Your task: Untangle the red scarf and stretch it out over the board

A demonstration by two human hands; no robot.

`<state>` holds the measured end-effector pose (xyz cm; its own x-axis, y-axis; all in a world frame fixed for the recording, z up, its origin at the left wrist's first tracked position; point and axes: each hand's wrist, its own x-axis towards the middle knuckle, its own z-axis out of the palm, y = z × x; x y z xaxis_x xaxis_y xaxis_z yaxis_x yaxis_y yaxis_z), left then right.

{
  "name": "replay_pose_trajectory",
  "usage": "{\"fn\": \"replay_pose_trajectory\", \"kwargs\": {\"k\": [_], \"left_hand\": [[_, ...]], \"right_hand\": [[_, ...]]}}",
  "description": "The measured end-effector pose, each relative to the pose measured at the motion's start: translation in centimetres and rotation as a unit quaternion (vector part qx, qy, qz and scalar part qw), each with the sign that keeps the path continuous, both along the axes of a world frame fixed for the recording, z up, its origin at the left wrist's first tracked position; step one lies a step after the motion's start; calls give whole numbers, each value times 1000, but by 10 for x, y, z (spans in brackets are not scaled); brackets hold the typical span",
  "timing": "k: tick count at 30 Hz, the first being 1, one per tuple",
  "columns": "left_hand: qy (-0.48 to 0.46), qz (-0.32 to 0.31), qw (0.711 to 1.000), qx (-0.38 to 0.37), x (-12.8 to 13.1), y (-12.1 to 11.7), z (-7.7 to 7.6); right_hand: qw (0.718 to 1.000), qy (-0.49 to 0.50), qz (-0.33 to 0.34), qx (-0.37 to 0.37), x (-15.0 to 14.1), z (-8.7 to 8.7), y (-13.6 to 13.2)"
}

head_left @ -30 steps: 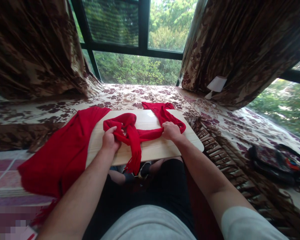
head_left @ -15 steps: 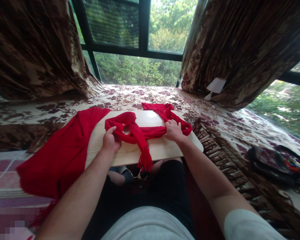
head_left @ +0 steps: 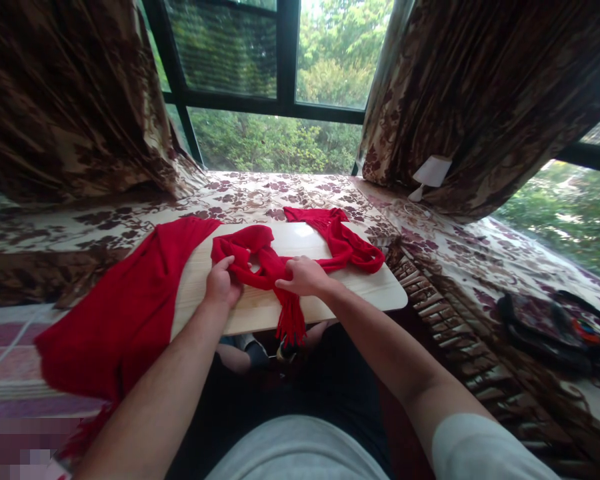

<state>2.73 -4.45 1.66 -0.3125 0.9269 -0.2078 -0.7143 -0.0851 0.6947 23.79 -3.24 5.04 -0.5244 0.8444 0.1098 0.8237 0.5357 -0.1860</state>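
A red scarf (head_left: 247,239) lies on a pale wooden board (head_left: 350,293), bent into a loop at the left, with one strand crossing over and its fringed end (head_left: 291,321) hanging past the board's near edge. My left hand (head_left: 223,281) grips the near left side of the loop, thumb on top. Right of the crossing, my right hand (head_left: 304,275) is closed on the scarf, the fingers over the cloth and the thumb toward the crossing strand. The rest of the scarf curves to the board's right side and back over its far edge.
A wide red cloth (head_left: 125,300) with fringe drapes off the board's left side. Floral fabric (head_left: 260,190) covers the surface behind, below the window. A small white lamp (head_left: 433,172) stands at the back right, and a black bag (head_left: 545,333) lies at the right.
My right hand has moved left along the scarf, from the board's right side to beside the crossing. My left hand stays at the loop, nearly unmoved.
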Motion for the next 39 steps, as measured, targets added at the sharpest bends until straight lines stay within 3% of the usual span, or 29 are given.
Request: {"fn": "replay_pose_trajectory", "kwargs": {"k": [4, 8, 18, 24, 26, 28, 33, 36, 39], "left_hand": [[-5, 30, 999, -20, 0, 2, -2], [-12, -1, 999, -31, 2, 4, -3], [-46, -72, 996, -8, 5, -3, 1], [-4, -87, 996, 23, 4, -6, 0], [8, -90, 995, 36, 3, -6, 0], [16, -91, 995, 46, 2, -4, -1], [38, -55, 997, 29, 5, -3, -6], [95, -83, 990, 69, 9, -8, -10], [166, -181, 965, 93, 11, -11, -16]], "right_hand": [[999, -3, -20, -32, -9, -1, 7], [996, 18, -31, -84, -12, 4, 11], [997, 31, -54, -55, -23, -3, 8], [980, 176, -48, -75, -22, -11, 16], [962, 251, -76, -77, -19, -9, 23], [924, 352, -116, -94, -17, -5, 31], [762, 588, -207, -174, -7, 9, 50], [723, 639, -217, -149, -1, 17, 56], [706, 660, -195, -168, 0, 25, 58]]}}
